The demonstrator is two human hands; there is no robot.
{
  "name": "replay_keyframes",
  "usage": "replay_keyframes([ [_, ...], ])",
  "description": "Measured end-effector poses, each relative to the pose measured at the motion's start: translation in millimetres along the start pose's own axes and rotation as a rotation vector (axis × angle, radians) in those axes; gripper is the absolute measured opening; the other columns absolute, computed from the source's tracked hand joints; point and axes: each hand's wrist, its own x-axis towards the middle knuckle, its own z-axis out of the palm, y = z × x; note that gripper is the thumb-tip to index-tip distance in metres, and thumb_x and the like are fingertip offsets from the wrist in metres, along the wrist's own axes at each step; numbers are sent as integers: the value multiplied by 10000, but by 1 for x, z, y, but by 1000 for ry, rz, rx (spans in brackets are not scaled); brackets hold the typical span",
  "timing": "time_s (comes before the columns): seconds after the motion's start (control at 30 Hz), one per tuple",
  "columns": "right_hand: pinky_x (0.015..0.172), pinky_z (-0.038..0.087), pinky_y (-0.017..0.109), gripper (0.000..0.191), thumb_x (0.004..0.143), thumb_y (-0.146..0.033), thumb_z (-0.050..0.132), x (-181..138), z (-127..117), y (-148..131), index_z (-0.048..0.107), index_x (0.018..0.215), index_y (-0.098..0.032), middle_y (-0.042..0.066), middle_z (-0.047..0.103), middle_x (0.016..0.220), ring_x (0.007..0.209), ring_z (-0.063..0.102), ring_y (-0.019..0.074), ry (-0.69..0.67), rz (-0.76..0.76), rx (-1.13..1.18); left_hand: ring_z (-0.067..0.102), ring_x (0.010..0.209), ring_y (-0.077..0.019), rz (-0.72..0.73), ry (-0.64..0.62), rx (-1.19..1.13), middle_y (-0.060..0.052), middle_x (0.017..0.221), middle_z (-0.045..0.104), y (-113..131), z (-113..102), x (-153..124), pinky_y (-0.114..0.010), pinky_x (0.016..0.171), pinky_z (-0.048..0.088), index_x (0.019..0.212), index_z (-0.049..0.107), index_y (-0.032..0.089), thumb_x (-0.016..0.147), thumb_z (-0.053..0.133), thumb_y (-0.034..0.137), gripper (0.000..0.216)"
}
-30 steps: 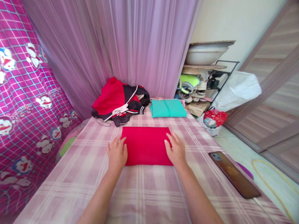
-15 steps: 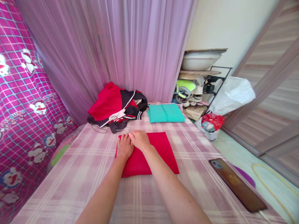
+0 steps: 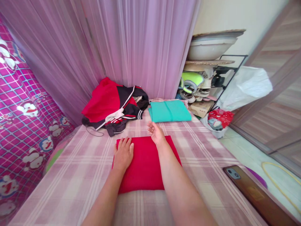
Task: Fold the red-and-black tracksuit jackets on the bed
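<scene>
A folded red cloth lies flat on the pink plaid bed sheet in front of me. My left hand rests flat on the cloth's left part, fingers stretched out. My right hand hovers open, palm turned up, at the cloth's far edge, holding nothing. My right forearm crosses over the cloth's right side. A folded teal cloth lies just beyond the right hand. A heap of red, black and white clothes sits at the back left.
A phone lies near the bed's right edge. Sheer purple curtains hang behind the bed and a pink cartoon-print fabric on the left. A rack with basins and shoes, bags and a door stand to the right.
My right hand has moved from the cloth's right edge to its left part beside the left hand, then lifted off and turned palm up at the far edge. The left hand stayed flat on the cloth.
</scene>
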Motion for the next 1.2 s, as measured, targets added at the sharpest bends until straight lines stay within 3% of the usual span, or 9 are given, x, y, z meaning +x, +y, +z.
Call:
replay_keyframes([
  [0.1, 376, 346, 140, 61, 842, -219, 619, 12, -23, -11, 616, 783, -205, -43, 663, 605, 464, 572, 66, 84, 56, 251, 398, 1413, -297, -23, 2, -17, -110, 1460, 538, -3, 2, 0, -627, 1139, 289, 1355, 577, 233, 1000, 312, 358, 461],
  [0.3, 391, 378, 133, 129, 888, -173, 546, 19, -56, -27, 608, 787, -226, -66, 652, 592, 491, 606, 63, 52, 26, 373, 389, 1420, -297, -19, 8, -45, -94, 1463, 537, -6, 4, -1, -616, 1155, 273, 1360, 576, 252, 999, 320, 373, 458],
  [0.47, 385, 369, 138, 210, 912, -136, 484, 13, -51, -27, 608, 764, -218, -67, 647, 577, 479, 596, 62, 147, 65, 495, 389, 1420, -294, -24, 14, -69, -86, 1460, 541, -8, 7, -2, -594, 1165, 272, 1359, 573, 246, 991, 343, 388, 457],
  [0.67, 368, 365, 140, 128, 878, -149, 543, 7, -35, -21, 618, 797, -214, -71, 653, 581, 447, 573, 58, 167, 95, 421, 440, 1385, -296, -101, 6, -126, -138, 1453, 539, -17, 3, 3, -570, 1133, 347, 1326, 591, 169, 974, 362, 358, 460],
  [0.8, 374, 373, 138, 100, 867, -160, 562, 6, -31, -20, 611, 797, -212, -75, 651, 578, 446, 571, 55, 171, 96, 406, 397, 1404, -358, -128, 50, -12, -160, 1482, 500, 14, -14, 5, -701, 1124, 244, 1329, 587, 176, 964, 386, 377, 463],
  [0.9, 373, 379, 141, 73, 855, -173, 582, 6, -31, -20, 610, 800, -212, -81, 649, 572, 435, 563, 56, 167, 79, 383, 352, 1439, -312, 73, -33, 1, -120, 1504, 485, 61, -18, 13, -613, 1184, 209, 1351, 574, 198, 972, 378, 354, 454],
  [1.0, 379, 387, 141, 83, 852, -165, 580, 6, -31, -21, 610, 790, -212, -85, 650, 571, 431, 560, 54, 168, 94, 394, 437, 1384, -261, 99, -189, -45, -90, 1450, 552, 97, -10, 27, -540, 1185, 263, 1356, 565, 207, 990, 335, 312, 445],
  [1.1, 379, 384, 139, 112, 865, -155, 555, 6, -30, -22, 613, 785, -209, -82, 649, 568, 432, 560, 53, 184, 107, 417, 475, 1347, -271, 59, -247, -30, -105, 1393, 601, 105, 2, 38, -552, 1174, 269, 1313, 593, 178, 994, 337, 308, 429],
  [1.2, 380, 382, 139, 121, 871, -152, 543, 6, -30, -21, 614, 790, -206, -79, 645, 566, 437, 558, 53, 192, 106, 422, 515, 1306, -270, 65, -215, -8, -114, 1354, 629, 90, 6, 40, -522, 1145, 320, 1277, 611, 173, 1002, 338, 339, 422],
])
